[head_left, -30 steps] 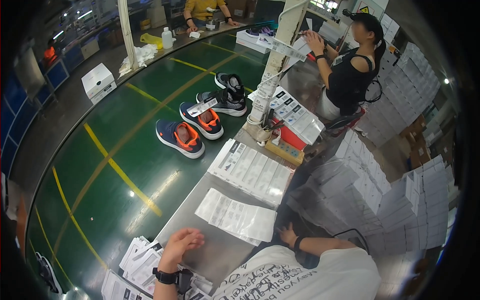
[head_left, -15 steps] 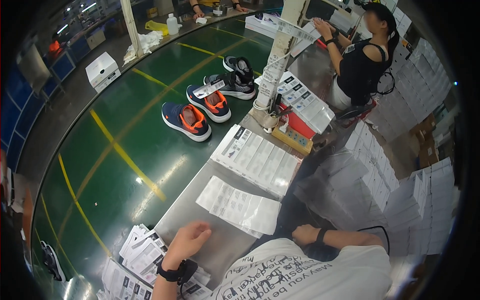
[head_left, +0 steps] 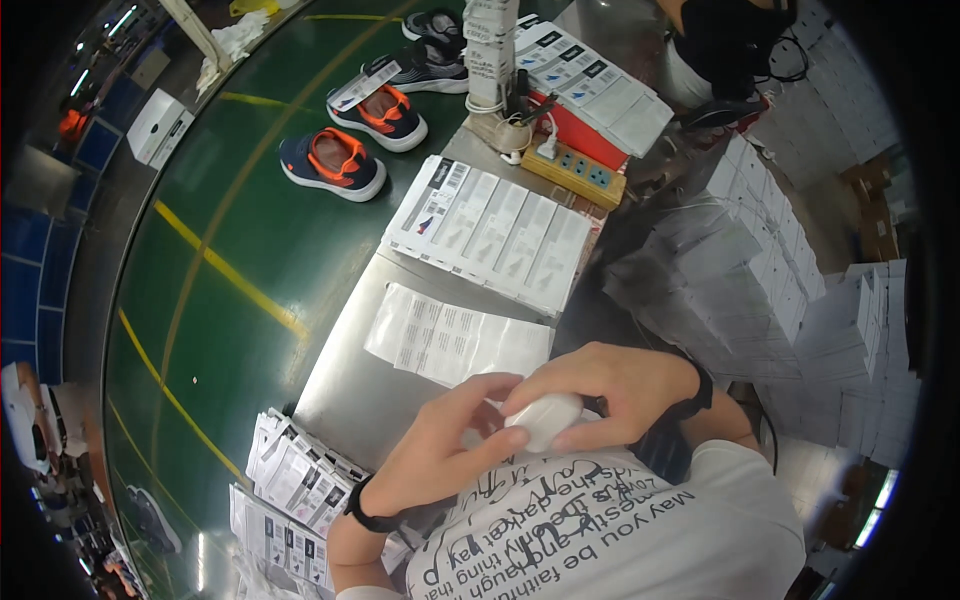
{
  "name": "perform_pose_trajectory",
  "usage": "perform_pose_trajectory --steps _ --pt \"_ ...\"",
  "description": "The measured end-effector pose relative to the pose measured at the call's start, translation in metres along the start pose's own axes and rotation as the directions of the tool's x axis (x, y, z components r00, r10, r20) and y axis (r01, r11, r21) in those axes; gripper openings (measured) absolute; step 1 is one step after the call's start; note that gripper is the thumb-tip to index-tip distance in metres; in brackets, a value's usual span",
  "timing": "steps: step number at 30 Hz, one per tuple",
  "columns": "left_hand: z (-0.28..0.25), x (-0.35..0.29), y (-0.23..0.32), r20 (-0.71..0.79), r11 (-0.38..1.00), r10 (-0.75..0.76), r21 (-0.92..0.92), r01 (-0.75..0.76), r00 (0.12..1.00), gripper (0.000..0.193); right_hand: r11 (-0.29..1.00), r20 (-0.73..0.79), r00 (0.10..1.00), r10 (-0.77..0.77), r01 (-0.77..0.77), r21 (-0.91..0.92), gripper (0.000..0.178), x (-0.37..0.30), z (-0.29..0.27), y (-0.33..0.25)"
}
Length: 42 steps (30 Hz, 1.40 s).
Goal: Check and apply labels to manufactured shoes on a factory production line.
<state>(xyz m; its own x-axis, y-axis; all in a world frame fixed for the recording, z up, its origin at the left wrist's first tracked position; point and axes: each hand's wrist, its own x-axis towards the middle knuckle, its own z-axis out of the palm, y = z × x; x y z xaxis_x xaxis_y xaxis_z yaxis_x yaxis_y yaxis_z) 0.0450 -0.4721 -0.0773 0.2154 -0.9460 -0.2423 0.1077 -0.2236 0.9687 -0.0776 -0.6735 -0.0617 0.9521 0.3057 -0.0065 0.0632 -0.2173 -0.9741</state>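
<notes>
Holding a smooth, white, rounded object close above the printed white shirt. Could slip and drop, given a loose pinch on so curved a surface. Set between both hands: pinched by bent thumb and fingers of the right hand, touched by the thumb of the half-curled left hand, cannot tell how firmly. Beyond: white printed sheets on metal, stacked flat packages, yellow power strip, navy-and-orange shoes.
</notes>
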Motion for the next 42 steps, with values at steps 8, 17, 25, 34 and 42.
perform_pose_trajectory --steps 8,17,25,34,42 --pt "0.008 0.006 -0.016 -0.203 0.971 -0.011 -0.234 -0.038 0.979 0.036 0.995 -0.363 0.927 0.099 -0.084 0.056 0.033 0.005 0.025 0.012" --pt "0.008 0.012 -0.026 -0.228 0.777 0.382 0.604 -0.177 0.896 0.024 0.958 -0.310 0.907 0.285 -0.256 0.130 0.023 0.020 -0.006 0.063" --pt "-0.001 0.019 -0.042 -0.331 0.762 0.306 0.648 -0.021 0.893 0.029 0.103 -0.536 0.799 -0.273 -0.529 -0.842 0.007 0.096 -0.128 0.155" --pt "-0.013 0.016 -0.042 -0.504 0.889 0.194 0.453 0.066 0.841 0.054 -0.319 -0.437 0.899 -0.027 -0.422 -0.849 0.015 0.114 -0.134 0.188" --pt "-0.013 0.015 -0.044 -0.538 0.886 0.328 0.460 -0.055 0.777 0.047 -0.225 -0.406 0.912 -0.067 -0.410 -0.884 0.023 0.100 -0.133 0.158"
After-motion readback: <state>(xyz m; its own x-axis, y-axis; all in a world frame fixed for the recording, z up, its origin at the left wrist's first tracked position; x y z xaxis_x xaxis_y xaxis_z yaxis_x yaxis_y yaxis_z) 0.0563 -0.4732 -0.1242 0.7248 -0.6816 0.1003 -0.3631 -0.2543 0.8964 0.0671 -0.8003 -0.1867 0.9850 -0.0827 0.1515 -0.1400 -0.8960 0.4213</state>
